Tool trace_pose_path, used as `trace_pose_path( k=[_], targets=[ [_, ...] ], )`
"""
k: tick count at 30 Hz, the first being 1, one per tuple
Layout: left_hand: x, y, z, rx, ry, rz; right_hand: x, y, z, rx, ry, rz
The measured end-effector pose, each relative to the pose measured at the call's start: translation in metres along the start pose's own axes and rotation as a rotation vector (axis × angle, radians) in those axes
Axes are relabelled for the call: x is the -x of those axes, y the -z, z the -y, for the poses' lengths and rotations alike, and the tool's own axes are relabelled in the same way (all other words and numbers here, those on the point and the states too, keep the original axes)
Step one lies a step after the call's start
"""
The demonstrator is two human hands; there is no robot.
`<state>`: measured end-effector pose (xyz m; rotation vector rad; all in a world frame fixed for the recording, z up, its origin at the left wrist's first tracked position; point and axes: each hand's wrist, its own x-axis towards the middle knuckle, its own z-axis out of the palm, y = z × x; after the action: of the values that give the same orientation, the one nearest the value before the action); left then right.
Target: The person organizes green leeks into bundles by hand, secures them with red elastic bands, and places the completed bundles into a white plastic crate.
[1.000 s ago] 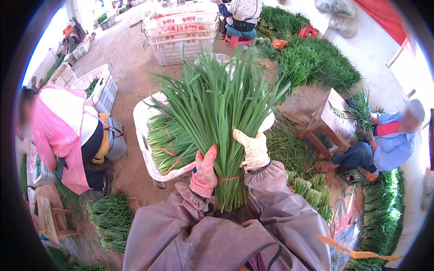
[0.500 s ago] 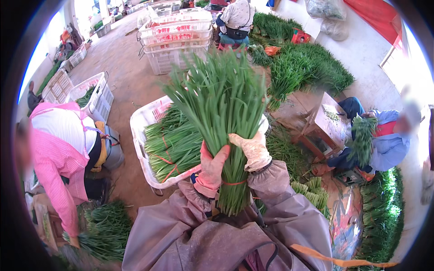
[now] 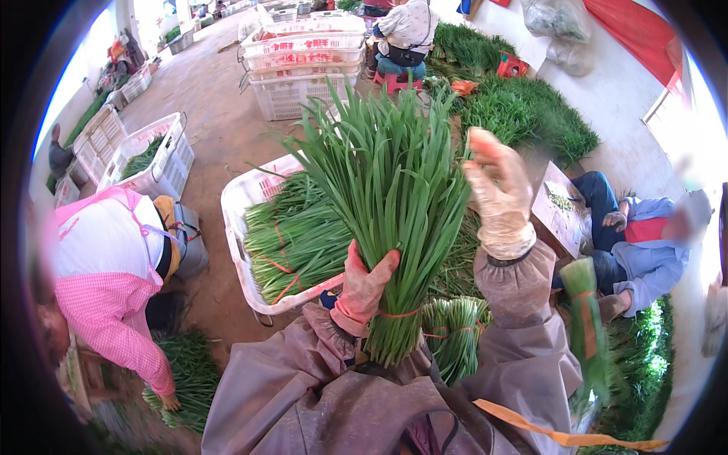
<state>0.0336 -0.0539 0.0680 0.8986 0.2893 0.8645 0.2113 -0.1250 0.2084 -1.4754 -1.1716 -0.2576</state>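
Observation:
A large bunch of garlic chives (image 3: 394, 189) stands upright in front of me, leaves fanned at the top and an orange-red band (image 3: 399, 313) round its lower stems. My left hand (image 3: 364, 287), in a stained pinkish glove, is closed around the bunch above that band. My right hand (image 3: 502, 199), in a whitish glove, is raised beside the leaves on the right, with its fingers apart and nothing in them. Behind my left hand, a white plastic crate (image 3: 232, 227) holds several banded chive bundles (image 3: 292, 262). More tied bundles (image 3: 455, 334) lie below my right forearm.
Stacked white crates (image 3: 303, 95) stand ahead. Chive piles (image 3: 523, 121) cover the floor at the far right. On the right, a person (image 3: 644, 235) sits by a small table (image 3: 560, 216); a blurred banded bundle (image 3: 582, 318) is nearby. At left, another person (image 3: 114, 288) bends over chives (image 3: 186, 371).
My right hand has let go of the bunch and moved up and right. My left hand keeps its hold. At right, the seated person's hands no longer hold chives; a blurred bundle appears nearby.

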Motion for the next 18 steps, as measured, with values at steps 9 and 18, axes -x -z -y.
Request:
trace_pose_path(
  k=[9, 18],
  targets=[
    [-0.007, -0.024, -0.003, -0.028, 0.091, 0.142, -0.047, -0.039, -0.028, 0.724, 0.511, 0.29],
    [-0.075, 0.104, 0.013, -0.006, 0.276, -0.281, 0.049, 0.104, -0.112, -0.222, -0.679, 0.196]
  ],
)
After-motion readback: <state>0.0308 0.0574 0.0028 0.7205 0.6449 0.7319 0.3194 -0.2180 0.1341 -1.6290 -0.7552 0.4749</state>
